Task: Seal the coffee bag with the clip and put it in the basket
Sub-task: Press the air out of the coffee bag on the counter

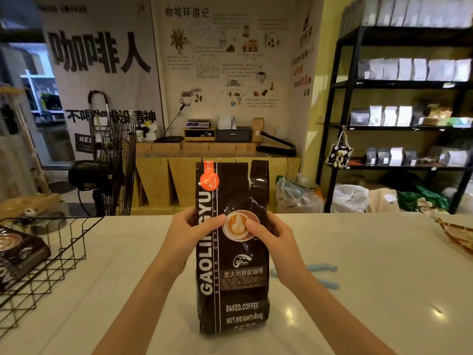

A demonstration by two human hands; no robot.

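A tall dark-brown coffee bag (233,285) stands upright on the white table, its open top edge unfolded. My left hand (190,233) grips its left side at mid-height, thumb across the front. On the bag's right side my right hand (268,237) holds on, thumb pressed on the printed coffee cup. Light-blue clips (323,268) lie on the table just right of the bag, partly hidden behind my right forearm. The black wire basket (64,247) sits at the left table edge.
Another dark coffee bag (18,254) lies inside the basket. A brown wrapper (458,235) rests at the table's far right edge. Beyond the table stand a floor fan (112,165), a wooden counter and black shelves with bags.
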